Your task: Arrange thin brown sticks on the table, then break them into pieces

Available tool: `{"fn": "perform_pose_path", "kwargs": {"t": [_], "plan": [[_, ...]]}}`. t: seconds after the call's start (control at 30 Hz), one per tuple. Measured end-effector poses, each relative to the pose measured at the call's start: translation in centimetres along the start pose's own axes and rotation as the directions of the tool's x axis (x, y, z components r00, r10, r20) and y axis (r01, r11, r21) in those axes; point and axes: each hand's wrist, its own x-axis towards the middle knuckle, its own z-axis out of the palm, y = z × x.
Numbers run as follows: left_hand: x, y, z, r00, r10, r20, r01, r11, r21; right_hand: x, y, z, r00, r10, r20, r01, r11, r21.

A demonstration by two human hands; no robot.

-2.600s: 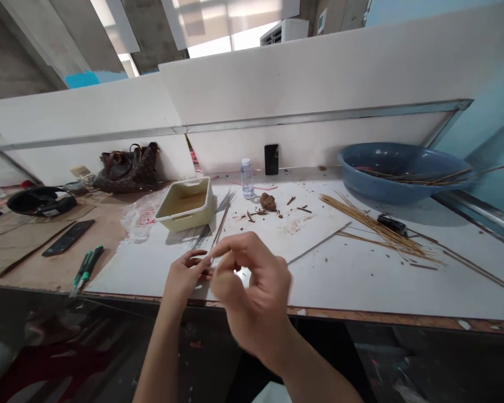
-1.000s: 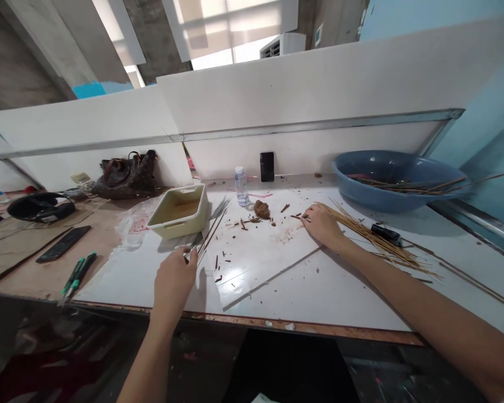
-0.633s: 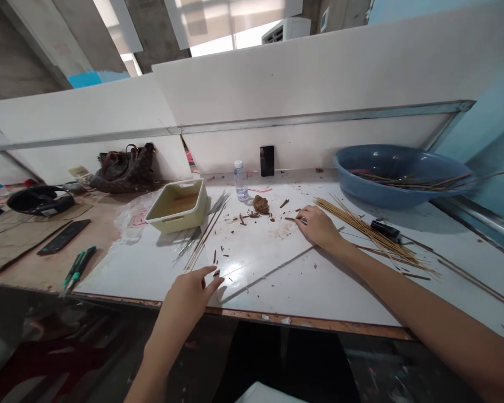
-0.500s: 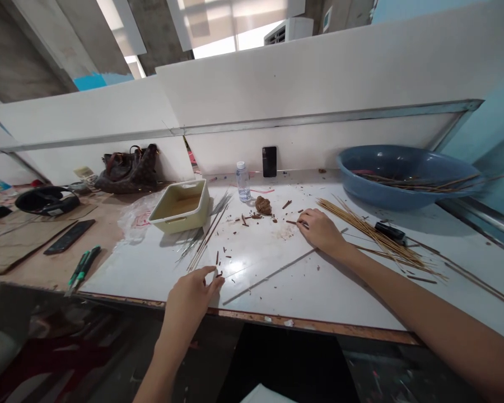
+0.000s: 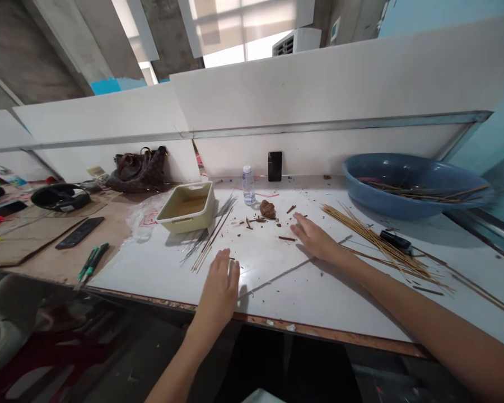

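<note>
My left hand hovers over the front of the white tabletop, fingers stretched and thumb apart, with nothing visible in it. A few small brown bits lie by its fingertips. Farther right, my right hand is open and low over the table, its fingers pointing left. Just left of those fingers lies a short brown roll. Behind it sits a rough brown lump of clay-like material with crumbs around it. A thin grey strip runs slantwise between the hands, its right part passing under my right wrist.
A bundle of thin tan sticks and a black object lie to the right, before a blue basin. A water bottle, phone and yellowish tub stand behind. Green-black cutters lie left.
My right hand has let go of the short brown roll, which now lies on the table, and its fingers have straightened. My left hand has moved right and up. The view has shifted slightly.
</note>
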Motion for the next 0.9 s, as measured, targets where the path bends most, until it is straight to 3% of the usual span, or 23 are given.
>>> {"fn": "perform_pose_path", "kwargs": {"t": [0.13,0.23,0.3,0.5,0.67,0.8,0.9], "plan": [[0.0,-0.4,2.7,0.990,-0.010,0.143,0.003,0.999,0.052,4.7,2.0,-1.3,0.997,0.069,0.029,-0.069,0.998,0.009],[1.4,-0.5,3.1,0.979,-0.034,0.200,0.018,0.997,0.079,7.9,2.5,-1.1,0.994,0.078,0.072,-0.078,0.997,0.009],[2.4,-0.4,3.0,0.972,-0.017,0.234,0.003,0.998,0.063,8.6,2.0,-0.2,0.993,0.065,0.094,-0.067,0.998,0.018],[5.2,1.6,3.5,0.953,0.057,0.297,-0.047,0.998,-0.039,5.0,-1.8,2.9,0.992,-0.030,0.126,0.018,0.995,0.096],[8.2,3.4,2.7,0.938,0.137,0.317,-0.092,0.984,-0.154,2.8,-2.4,2.1,0.996,-0.021,0.089,0.011,0.994,0.109],[8.3,2.1,1.0,0.968,0.038,0.248,-0.006,0.992,-0.126,1.0,-0.6,1.1,0.994,0.095,0.050,-0.097,0.995,0.040],[7.4,0.8,1.7,0.959,-0.032,0.281,0.061,0.994,-0.094,-0.6,-0.6,2.2,0.988,0.143,0.053,-0.143,0.990,-0.010]]}}
